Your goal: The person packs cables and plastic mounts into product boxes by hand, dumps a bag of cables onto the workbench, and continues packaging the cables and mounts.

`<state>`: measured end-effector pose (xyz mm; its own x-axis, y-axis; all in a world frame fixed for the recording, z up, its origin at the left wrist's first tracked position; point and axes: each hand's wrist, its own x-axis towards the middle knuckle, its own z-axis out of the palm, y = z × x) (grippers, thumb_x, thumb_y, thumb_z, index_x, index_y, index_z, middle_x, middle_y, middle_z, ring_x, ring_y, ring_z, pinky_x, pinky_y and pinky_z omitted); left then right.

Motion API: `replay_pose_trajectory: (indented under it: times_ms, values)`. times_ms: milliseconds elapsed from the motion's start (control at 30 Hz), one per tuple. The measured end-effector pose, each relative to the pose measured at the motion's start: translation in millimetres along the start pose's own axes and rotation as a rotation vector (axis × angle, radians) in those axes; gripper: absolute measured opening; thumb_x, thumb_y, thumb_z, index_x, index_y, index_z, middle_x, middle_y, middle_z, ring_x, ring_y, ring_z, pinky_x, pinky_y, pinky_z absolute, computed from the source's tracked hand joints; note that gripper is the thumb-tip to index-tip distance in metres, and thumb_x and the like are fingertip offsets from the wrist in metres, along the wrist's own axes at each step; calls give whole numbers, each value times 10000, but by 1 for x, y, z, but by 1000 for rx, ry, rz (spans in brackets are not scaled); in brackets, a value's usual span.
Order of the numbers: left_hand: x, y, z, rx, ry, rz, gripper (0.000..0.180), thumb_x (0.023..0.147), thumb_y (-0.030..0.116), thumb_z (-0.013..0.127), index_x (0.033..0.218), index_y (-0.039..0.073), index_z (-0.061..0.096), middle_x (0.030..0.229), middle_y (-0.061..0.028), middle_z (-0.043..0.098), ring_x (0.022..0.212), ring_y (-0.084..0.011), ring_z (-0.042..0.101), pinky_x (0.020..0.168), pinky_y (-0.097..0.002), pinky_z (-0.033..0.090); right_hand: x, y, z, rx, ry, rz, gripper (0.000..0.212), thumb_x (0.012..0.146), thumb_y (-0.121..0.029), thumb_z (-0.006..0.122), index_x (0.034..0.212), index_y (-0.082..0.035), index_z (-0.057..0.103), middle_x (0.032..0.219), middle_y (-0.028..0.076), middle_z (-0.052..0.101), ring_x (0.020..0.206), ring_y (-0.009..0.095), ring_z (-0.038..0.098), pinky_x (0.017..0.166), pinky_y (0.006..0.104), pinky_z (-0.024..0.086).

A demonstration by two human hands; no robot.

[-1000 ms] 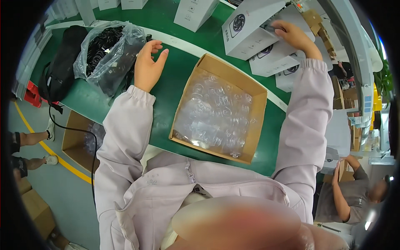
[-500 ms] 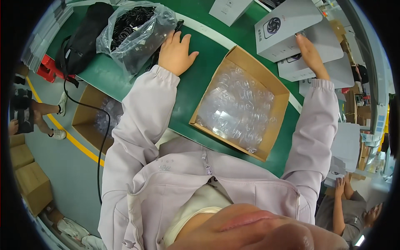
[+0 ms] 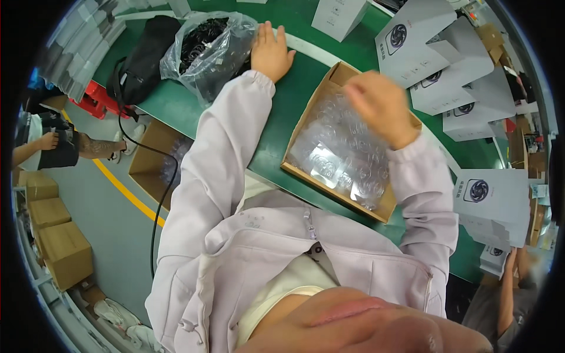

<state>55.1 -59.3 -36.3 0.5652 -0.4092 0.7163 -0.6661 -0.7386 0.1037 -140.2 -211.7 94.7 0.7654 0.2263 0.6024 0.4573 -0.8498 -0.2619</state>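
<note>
In the head view, two bare hands work above one green table [image 3: 276,120]. The left hand [image 3: 272,54] lies flat on it, four fingers straight and close together, thumb angled away to the right. Just left of those fingers sits one clear bag [image 3: 231,62] of black cables, too tangled to count; whether hand and bag touch, I cannot tell. Beyond the bag, farther left, lies one black pouch [image 3: 146,62].

The right hand [image 3: 381,109] is over one cardboard tray [image 3: 342,73], its blurred fingers bent inward; whether they pinch anything, I cannot tell. Below them, in the tray, lie many clear plastic pieces [image 3: 329,132], overlapping beyond counting. The tray stands to the right of the left fingers.

Right of the right fingers, three white boxes [image 3: 421,41] bearing fan pictures stand in a row. Ahead of them, past the tray, is one more white carton [image 3: 336,20]. Well left of and below the left fingers, one brown floor box [image 3: 147,176] holds clear plastic.
</note>
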Motion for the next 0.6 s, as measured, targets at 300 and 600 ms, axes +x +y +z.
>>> replay_pose_trajectory:
  times_ms: [300, 600]
  values:
    - [6, -33, 14, 324, -194, -73, 440, 784, 427, 566, 1051, 78, 570, 957, -207, 579, 946, -371, 528, 865, -439, 386, -44, 25, 40, 18, -377, 91, 163, 797, -240, 550, 786, -94, 622, 785, 82, 601, 759, 270, 571, 658, 393, 454]
    - [-48, 38, -49, -198, -288, 64, 258, 786, 274, 587, 1012, 149, 584, 916, -80, 569, 842, -311, 528, 703, -420, 442, -42, 39, 36, -2, -300, 77, 426, 755, -272, 618, 1124, -75, 535, 1028, 102, 553, 991, 278, 511, 856, 354, 424]
